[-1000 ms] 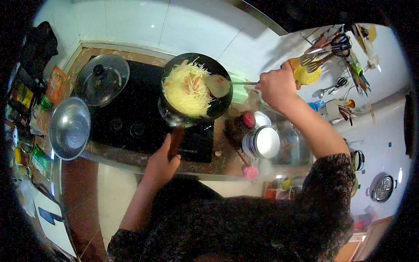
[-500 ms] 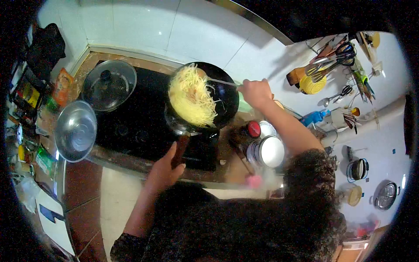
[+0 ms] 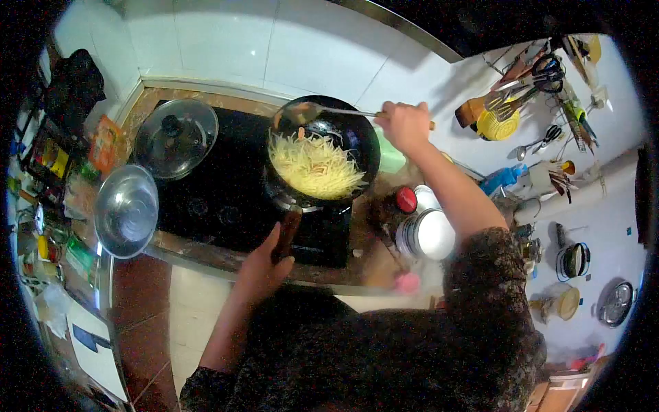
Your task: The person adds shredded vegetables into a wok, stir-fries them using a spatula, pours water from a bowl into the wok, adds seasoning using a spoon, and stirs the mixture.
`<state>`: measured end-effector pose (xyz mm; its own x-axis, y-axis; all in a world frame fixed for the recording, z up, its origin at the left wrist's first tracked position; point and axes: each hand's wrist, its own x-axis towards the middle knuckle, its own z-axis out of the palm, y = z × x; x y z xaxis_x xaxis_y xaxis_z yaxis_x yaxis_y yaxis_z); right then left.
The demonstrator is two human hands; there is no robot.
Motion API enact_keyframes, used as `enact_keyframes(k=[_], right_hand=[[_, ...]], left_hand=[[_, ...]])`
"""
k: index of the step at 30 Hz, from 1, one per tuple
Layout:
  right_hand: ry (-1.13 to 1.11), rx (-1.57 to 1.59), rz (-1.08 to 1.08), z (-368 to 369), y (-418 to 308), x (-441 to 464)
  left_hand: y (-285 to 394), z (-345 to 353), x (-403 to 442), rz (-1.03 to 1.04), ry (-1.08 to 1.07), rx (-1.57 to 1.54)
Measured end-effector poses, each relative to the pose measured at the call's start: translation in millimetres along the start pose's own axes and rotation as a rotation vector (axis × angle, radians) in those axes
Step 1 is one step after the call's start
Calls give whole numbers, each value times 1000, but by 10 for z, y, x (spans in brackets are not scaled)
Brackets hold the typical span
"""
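A dark wok [image 3: 362, 147] sits on the black stove [image 3: 206, 199], holding a heap of pale yellow shreds [image 3: 316, 168] that look like shredded potato. My left hand [image 3: 266, 266] is wrapped round the wok's brown handle [image 3: 288, 230]. Across the wok's far side, my right hand [image 3: 406, 127] grips a long-handled spatula [image 3: 347, 111]. The spatula's head is blurred at the wok's upper left, above the shreds. A small orange-brown piece lies on top of the shreds.
Left on the stove lies a glass lid [image 3: 176, 141], with a metal bowl [image 3: 126, 211] in front of it. A red-lidded jar [image 3: 406, 200] and a white-topped container [image 3: 435, 234] stand right of the wok. Utensils [image 3: 511, 106] hang on the right wall.
The spatula's head has swung up and left out of the shreds. The shreds have dropped lower and spread to the right in the wok. My left hand keeps its hold.
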<state>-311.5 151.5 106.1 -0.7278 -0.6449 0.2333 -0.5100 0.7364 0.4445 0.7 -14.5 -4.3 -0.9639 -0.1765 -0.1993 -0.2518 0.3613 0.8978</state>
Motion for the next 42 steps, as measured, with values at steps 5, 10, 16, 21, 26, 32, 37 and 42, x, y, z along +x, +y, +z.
enact_keyframes(k=[5, 10, 16, 21, 26, 32, 37, 42], right_hand=[[34, 246, -508, -130, 102, -159], [60, 145, -634, -338, 467, -467], [151, 58, -327, -520, 615, -534], [-369, -326, -171, -585, 314, -205], [-707, -90, -303, -316, 633, -33], [-706, 493, -72, 582, 274, -224], [-486, 368, -87, 153, 223, -331], [-268, 91, -172, -449, 291, -564]], left_hand=[[51, -18, 9, -137, -67, -13], [-55, 26, -1, -28, 17, 20], [35, 14, -14, -32, 26, 22], [50, -14, -32, -36, 38, -8], [34, -7, -19, -80, 8, 20], [88, -45, -18, -98, -5, 75], [-5, 17, -2, -41, 42, 61], [22, 23, -20, -55, 40, 23]])
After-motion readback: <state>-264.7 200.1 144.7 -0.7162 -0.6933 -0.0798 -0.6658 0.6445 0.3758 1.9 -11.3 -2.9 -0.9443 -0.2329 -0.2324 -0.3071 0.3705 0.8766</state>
